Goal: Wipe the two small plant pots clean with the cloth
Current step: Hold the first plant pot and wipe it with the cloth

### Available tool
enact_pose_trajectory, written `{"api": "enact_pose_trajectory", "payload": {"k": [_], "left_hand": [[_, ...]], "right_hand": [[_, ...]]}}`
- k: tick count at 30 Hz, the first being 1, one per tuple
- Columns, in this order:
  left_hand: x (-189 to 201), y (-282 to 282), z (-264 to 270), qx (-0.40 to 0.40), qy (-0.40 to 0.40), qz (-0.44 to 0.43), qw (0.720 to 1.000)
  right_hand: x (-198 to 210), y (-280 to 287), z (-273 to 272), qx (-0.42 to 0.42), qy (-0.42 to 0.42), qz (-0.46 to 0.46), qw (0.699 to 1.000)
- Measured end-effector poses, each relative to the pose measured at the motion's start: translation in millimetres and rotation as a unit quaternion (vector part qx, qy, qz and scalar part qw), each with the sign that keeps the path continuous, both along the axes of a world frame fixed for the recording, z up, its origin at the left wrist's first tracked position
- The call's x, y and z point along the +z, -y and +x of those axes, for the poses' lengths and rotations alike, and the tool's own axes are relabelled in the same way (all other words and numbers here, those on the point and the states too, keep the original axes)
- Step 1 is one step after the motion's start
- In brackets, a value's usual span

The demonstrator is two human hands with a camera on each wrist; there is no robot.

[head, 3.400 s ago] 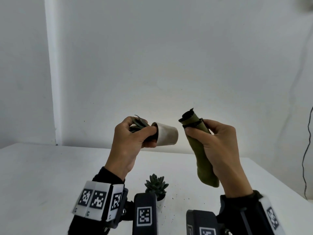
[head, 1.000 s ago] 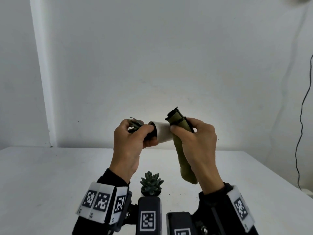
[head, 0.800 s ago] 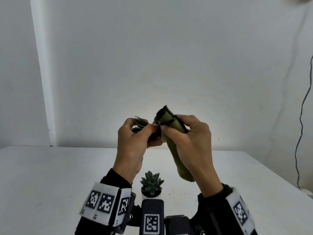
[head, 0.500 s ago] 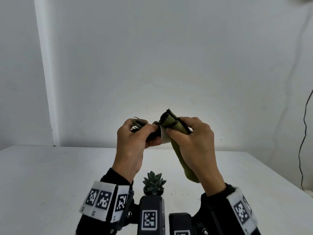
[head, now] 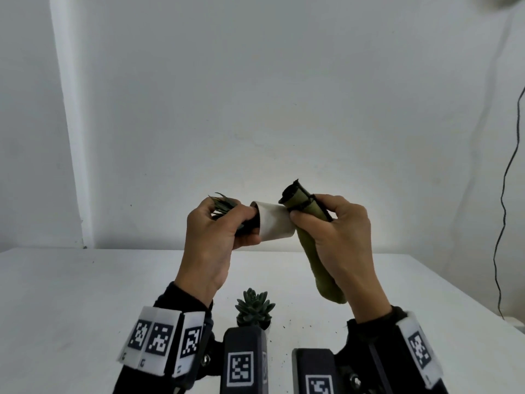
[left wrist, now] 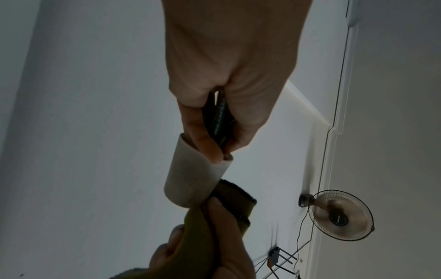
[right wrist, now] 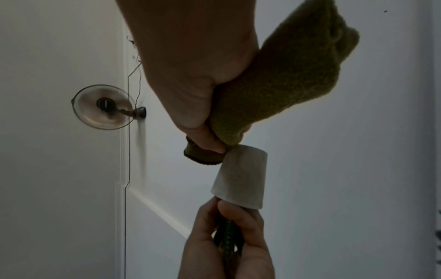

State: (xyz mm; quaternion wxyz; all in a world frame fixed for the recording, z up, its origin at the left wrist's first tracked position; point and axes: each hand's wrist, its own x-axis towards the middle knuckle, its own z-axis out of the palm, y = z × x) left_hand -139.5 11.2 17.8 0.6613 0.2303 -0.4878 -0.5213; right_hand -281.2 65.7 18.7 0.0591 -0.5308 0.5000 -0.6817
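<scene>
My left hand [head: 218, 234] holds a small white pot [head: 274, 224] on its side in the air, fingers curled round its spiky green plant [head: 223, 206] at the rim; the pot's base points right. My right hand [head: 326, 223] grips a rolled olive-green cloth [head: 318, 263], whose upper end touches the pot's base. The left wrist view has the pot [left wrist: 190, 173] against the cloth [left wrist: 210, 226]. From the right wrist, the cloth [right wrist: 274, 85] meets the pot [right wrist: 241, 175]. A second pot with a succulent [head: 254, 308] stands on the white table [head: 85, 294] below, its pot mostly hidden.
Specks of soil lie on the table by the standing succulent. A white wall rises behind the table. A black cable [head: 502, 209] hangs at the right. A wall fan [left wrist: 339, 215] shows in the wrist views.
My right hand has slid the cloth to the right along the pot, from covering most of it half a second ago to its base end. The left hand has kept its grip.
</scene>
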Motion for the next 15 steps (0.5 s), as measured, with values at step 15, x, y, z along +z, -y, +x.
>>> {"api": "enact_pose_trajectory", "payload": {"k": [15], "left_hand": [[3.1, -1.6, -1.9, 0.025, -0.034, 0.007, 0.999]], "right_hand": [[-0.6, 2.5, 7.9, -0.011, -0.072, -0.031, 0.997]]}}
